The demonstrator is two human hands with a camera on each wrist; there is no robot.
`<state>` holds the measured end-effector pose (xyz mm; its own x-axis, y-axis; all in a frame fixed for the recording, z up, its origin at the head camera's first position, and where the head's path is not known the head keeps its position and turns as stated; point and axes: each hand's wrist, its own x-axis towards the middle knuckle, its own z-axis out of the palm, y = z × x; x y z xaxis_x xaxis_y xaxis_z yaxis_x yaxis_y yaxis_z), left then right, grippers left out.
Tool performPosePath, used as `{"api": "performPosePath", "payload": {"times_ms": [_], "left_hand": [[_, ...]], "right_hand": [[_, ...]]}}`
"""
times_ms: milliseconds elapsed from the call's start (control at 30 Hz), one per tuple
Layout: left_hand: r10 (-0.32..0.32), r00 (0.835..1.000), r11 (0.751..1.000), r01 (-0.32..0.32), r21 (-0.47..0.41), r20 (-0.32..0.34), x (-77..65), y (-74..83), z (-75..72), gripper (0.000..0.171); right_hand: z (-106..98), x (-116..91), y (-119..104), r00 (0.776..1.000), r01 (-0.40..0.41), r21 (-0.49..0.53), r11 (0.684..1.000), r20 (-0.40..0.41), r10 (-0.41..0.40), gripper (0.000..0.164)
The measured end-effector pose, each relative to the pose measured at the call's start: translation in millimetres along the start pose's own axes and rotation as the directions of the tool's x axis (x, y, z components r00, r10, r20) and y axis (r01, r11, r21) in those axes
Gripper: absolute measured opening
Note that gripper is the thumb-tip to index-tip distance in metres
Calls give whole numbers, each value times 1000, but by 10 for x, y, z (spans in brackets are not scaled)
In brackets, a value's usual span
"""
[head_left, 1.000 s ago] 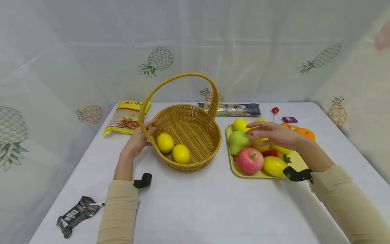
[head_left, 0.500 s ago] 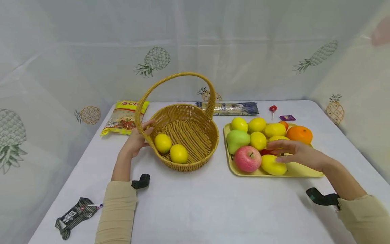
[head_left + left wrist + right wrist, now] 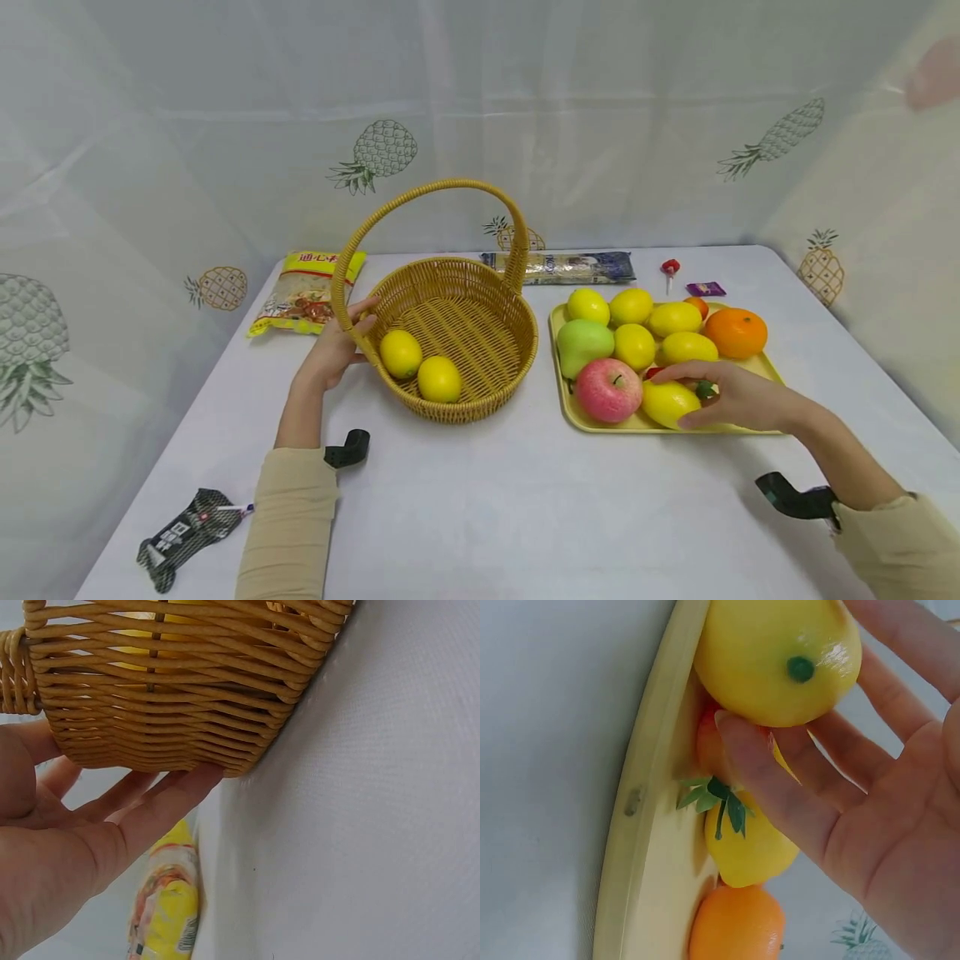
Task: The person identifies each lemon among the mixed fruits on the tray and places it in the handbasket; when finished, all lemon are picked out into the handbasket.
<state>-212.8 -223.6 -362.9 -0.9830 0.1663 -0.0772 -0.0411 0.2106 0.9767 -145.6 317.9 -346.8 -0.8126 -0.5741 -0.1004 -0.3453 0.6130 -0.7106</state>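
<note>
A wicker basket (image 3: 472,333) with a tall handle stands left of centre, and two lemons (image 3: 439,379) lie inside it. My left hand (image 3: 330,346) holds the basket's left side near the handle base, its fingers against the outer weave in the left wrist view. On the right, a pale yellow tray (image 3: 738,428) is filled with fruit. My right hand (image 3: 738,396) reaches over its front, with fingers and thumb curved round a lemon (image 3: 666,403) that rests in the tray. A strawberry (image 3: 731,754) with green leaves lies just behind that lemon, partly hidden by the hand.
Beside the held lemon are a pink apple (image 3: 608,390), a green pear (image 3: 583,347), an orange (image 3: 737,332) and several more lemons. A yellow food bag (image 3: 303,292), a long packet (image 3: 573,267), a lollipop (image 3: 670,268), a purple wrapper (image 3: 706,289) and a black packet (image 3: 187,533) lie around.
My right hand has moved from above the back of the tray toward its front and down onto the front lemon. My left hand stays at the basket.
</note>
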Motion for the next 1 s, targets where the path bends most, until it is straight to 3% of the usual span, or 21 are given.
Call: {"api": "performPosePath", "payload": {"times_ms": [167,300,600,733,867,1000], "left_hand": [[7,1000,1000,-7,-11,1,0,3,1,53],[3,1000,1000,-3,-16,3,-4,-3,2,53],[11,1000,1000,-11,-24,1,-3,5,-9,54],[3,1000,1000,-3,-23,1,2,6,-9,53],[1,1000,1000,-1,-18,-2,5,8,-2,52],[-3,1000,1000,2,-11,-5,4,5,-5,52]], "right_hand": [[43,-3,-41,999,-8,-148,989,-50,1,52],[60,5,-77,997,-46,-175,984,-66,34,52],[-98,17,-105,986,-137,-54,989,-98,131,56],[-235,55,-179,986,-132,19,991,-103,133,56],[-323,149,-311,987,-103,72,992,-115,111,54],[-316,350,-493,995,-15,177,984,-90,31,53]]}}
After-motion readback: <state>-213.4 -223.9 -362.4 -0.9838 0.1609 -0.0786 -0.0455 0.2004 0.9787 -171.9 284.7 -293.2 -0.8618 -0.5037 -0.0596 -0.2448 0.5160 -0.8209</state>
